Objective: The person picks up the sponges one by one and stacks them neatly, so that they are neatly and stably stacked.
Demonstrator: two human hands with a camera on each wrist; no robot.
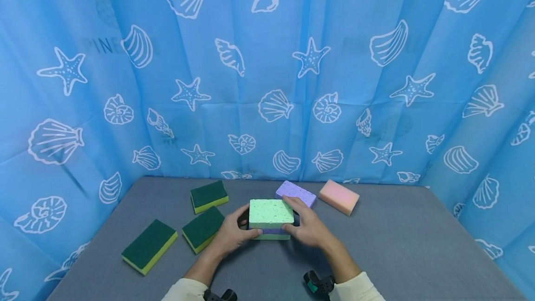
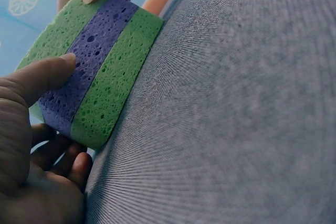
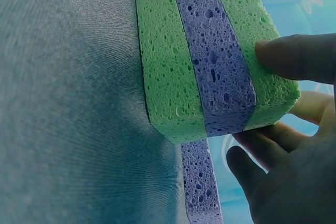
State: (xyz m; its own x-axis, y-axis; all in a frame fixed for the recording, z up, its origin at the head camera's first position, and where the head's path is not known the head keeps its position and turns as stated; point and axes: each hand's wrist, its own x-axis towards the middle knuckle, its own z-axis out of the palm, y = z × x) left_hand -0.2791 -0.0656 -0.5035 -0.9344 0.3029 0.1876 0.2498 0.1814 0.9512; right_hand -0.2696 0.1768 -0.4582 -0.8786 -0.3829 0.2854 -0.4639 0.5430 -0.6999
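Three porous sponges form a stack on the table in front of me: a light green sponge (image 1: 271, 212) on top, a purple sponge (image 2: 86, 66) in the middle and another green sponge (image 2: 118, 74) underneath. My left hand (image 1: 231, 233) holds the stack's left end, its thumb pressing the purple layer's front face and its fingers curled around behind. At the right end, my right hand (image 1: 309, 226) grips the top green sponge, with the thumb on its front side and the fingers at its far end. The layers lie flush in both wrist views.
Behind the stack lies a loose purple sponge (image 1: 298, 193), with a pink-orange sponge (image 1: 339, 196) to its right. Three green-and-yellow scouring sponges (image 1: 149, 245) lie on the left of the grey table (image 1: 397, 245). A blue shell-patterned curtain (image 1: 267, 73) surrounds the table's back and sides.
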